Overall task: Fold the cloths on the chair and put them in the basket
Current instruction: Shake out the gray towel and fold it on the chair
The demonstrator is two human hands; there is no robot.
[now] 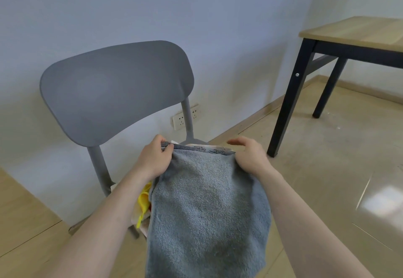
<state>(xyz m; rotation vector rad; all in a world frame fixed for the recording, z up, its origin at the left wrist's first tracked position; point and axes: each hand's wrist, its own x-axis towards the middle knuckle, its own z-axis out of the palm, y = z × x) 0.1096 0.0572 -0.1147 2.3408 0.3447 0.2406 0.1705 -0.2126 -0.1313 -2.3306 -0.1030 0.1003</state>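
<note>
Looking down from head height over two bare forearms reaching forward above a grey chair (115, 90) set against a pale blue wall (196, 4). Far left: light wood-look floor (24, 218), then the chair's wide curved backrest on two slanted grey posts. Below the backrest, at the left edge of the seat, a bunched yellow cloth (144, 201) peeking out with a bit of pale fabric under it, mostly hidden. Just right of that, the left hand (156, 157) pinching the top left corner of a grey-blue terry towel (207, 208), thumb and curled fingers clamped on its dark striped hem. Centre: the towel held up by its top edge and hanging down toward the camera, covering the chair seat and running out of the bottom of the view; behind its top hem, a strip of patterned pale cloth (209, 148) just visible. Behind the chair post, a white wall socket (185, 117) low on the wall. Right of centre: the right hand (248, 156) at the towel's top right corner, thumb side tucked against the hem, fingers loosely curved forward above the edge; cannot tell for certain whether gripping or only resting there. Further right: glossy beige tiled floor (327, 168) with a bright reflection, and a table (359, 31) with a light wooden top and black legs. No basket in sight.
</note>
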